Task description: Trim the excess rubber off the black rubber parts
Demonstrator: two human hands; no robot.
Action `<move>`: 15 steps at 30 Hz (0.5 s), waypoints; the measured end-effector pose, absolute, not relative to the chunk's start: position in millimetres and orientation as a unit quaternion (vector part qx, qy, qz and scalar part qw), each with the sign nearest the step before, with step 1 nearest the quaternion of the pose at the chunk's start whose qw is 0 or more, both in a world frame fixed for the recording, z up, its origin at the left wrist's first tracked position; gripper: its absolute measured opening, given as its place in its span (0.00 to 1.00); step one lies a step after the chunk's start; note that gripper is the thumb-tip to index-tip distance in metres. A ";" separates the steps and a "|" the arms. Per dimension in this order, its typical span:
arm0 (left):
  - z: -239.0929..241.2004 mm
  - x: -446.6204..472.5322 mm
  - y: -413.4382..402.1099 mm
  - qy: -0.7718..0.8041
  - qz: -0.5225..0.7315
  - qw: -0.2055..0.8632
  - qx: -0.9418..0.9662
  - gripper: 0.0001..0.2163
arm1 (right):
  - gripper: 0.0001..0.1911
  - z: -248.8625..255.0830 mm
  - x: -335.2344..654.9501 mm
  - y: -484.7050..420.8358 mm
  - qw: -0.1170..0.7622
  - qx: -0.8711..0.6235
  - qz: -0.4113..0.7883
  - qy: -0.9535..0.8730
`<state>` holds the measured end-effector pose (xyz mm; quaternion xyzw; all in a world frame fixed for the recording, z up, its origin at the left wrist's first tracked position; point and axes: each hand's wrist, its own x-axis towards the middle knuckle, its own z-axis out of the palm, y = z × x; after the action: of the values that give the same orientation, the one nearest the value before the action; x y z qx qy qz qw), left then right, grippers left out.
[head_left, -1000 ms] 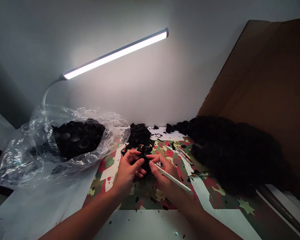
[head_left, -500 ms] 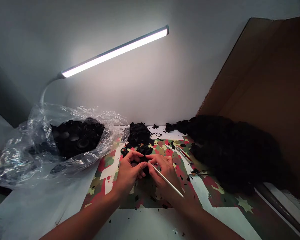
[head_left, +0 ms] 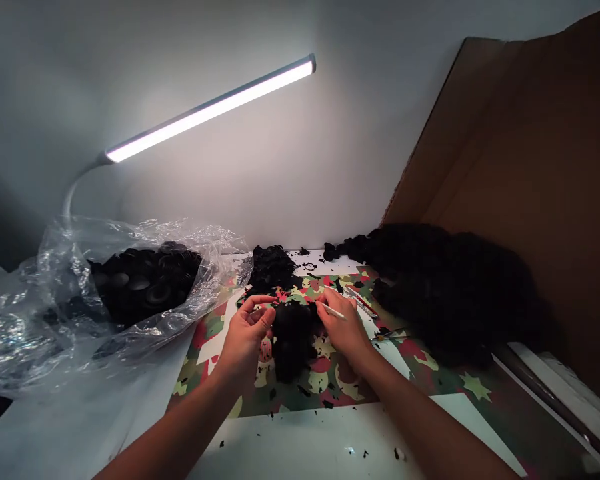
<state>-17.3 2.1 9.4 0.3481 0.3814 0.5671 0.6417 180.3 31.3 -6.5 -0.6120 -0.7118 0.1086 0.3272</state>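
My left hand [head_left: 247, 332] is raised over the camouflage-patterned mat [head_left: 330, 380], fingers curled with thumb and forefinger pinched near each other; what they hold is too small to name. My right hand [head_left: 344, 325] grips a thin white stick-like tool [head_left: 333, 311] pointing left. Between the two hands lies a small heap of black pieces [head_left: 293, 337] on the mat. Both forearms reach in from the bottom edge.
A clear plastic bag [head_left: 80, 300] full of black round parts [head_left: 140, 283] lies at the left. Another black heap [head_left: 271, 265] sits behind the hands, a large dark pile [head_left: 455, 293] at right against a cardboard sheet [head_left: 530, 167]. A lit lamp bar [head_left: 210, 108] hangs overhead. Metal tweezers [head_left: 361, 301] lie on the mat.
My hands have drawn apart; before they were together on a black piece. The white tool now points left and shows shorter. The view shifted slightly, and a black heap now shows between the hands.
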 end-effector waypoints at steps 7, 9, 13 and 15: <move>5.9 -23.7 11.4 0.354 0.528 0.730 0.250 0.17 | 0.11 8.9 175.8 23.2 0.428 -0.561 0.172 -0.688; 5.1 -24.9 12.2 0.353 0.529 0.728 0.258 0.20 | 0.11 13.8 172.4 16.4 0.476 -0.532 0.207 -0.669; 2.2 -24.2 12.8 0.369 0.551 0.700 0.265 0.24 | 0.12 20.2 162.0 -1.0 0.476 -0.485 0.324 -0.658; 0.3 -23.1 13.1 0.377 0.559 0.690 0.265 0.25 | 0.12 22.3 156.2 -8.3 0.451 -0.471 0.359 -0.668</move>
<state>-23.1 13.1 0.3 0.2651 0.3766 0.5589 0.6896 156.2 -8.3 22.3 -0.4710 -0.6678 0.3591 0.4508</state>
